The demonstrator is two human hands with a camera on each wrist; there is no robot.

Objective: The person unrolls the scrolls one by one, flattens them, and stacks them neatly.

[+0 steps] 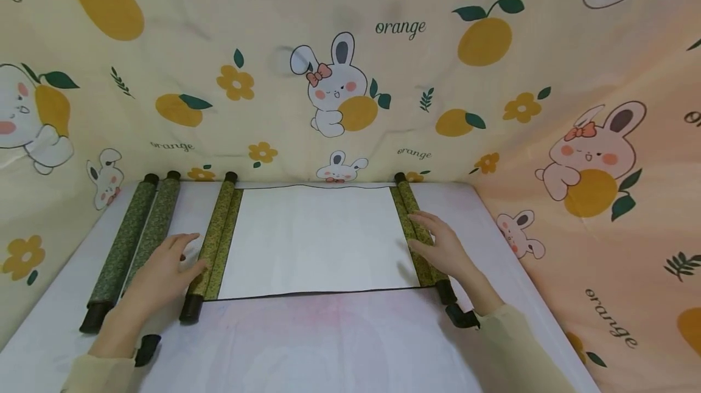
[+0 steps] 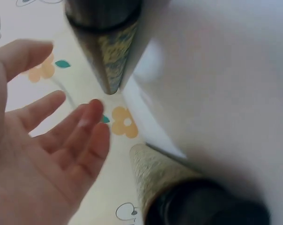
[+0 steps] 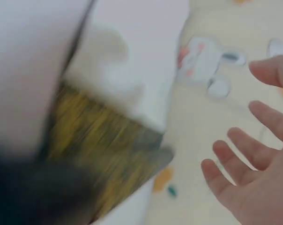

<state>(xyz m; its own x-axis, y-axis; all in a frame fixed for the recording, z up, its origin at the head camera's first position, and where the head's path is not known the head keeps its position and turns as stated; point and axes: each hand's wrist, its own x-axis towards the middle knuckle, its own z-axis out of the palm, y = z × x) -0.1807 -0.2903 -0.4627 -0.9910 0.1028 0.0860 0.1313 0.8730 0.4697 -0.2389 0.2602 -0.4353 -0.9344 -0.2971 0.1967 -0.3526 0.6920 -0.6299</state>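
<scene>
In the head view, the scroll [image 1: 317, 241] lies unrolled on the table [image 1: 306, 350], its rollers [image 1: 212, 241] probably weighing both ends flat; two green rolls [image 1: 123, 247] lie left, seemingly leaving room. The left hand [image 1: 163, 271] and right hand [image 1: 443, 248] flank it. In the left wrist view, the left fingers are loosely bent, holding nothing; in the right wrist view, the right fingers spread, empty, beside the scroll

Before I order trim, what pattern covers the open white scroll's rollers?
The rollers look mottled yellow-green, best in the head view.
</scene>
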